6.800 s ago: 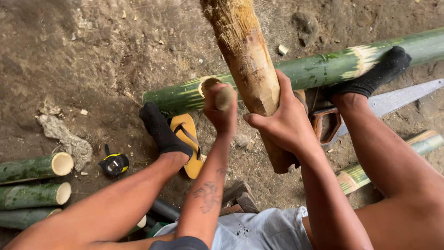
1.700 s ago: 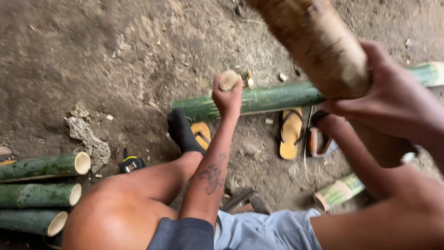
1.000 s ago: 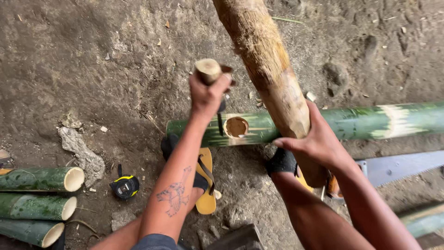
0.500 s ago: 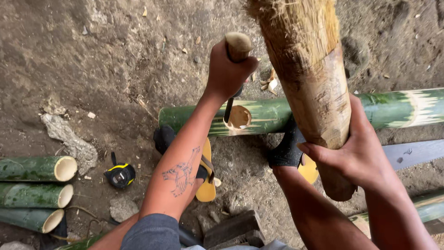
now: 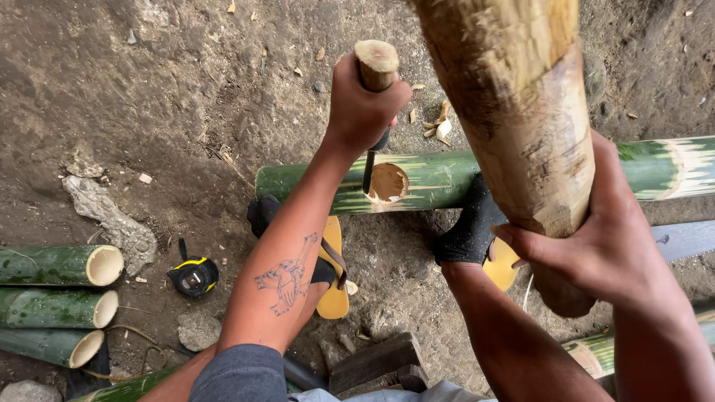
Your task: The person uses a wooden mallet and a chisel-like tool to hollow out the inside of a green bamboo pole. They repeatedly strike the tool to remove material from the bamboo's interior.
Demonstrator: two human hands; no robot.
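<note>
My left hand [image 5: 361, 108] grips the wooden handle of a chisel [image 5: 375, 71], held upright with its blade in a round hole [image 5: 388, 182] cut in a green bamboo pole [image 5: 439, 179] lying on the dirt. My right hand [image 5: 596, 238] holds a thick wooden mallet [image 5: 521, 126] raised close to the camera, its frayed top out of frame. My feet in dark socks and yellow sandals [image 5: 333, 275] brace against the pole, one on each side of the hole.
Three cut green bamboo pieces [image 5: 63, 266] lie at the left, open ends facing right. A black and yellow tape measure [image 5: 193, 276] and a pale stone [image 5: 112, 219] lie on the dirt. A saw blade [image 5: 685, 238] lies at the right, a wood block [image 5: 372, 362] near my legs.
Over the frames my left hand has set the chisel upright into the hole in the pole. My right hand has lifted the mallet higher and closer to the camera.
</note>
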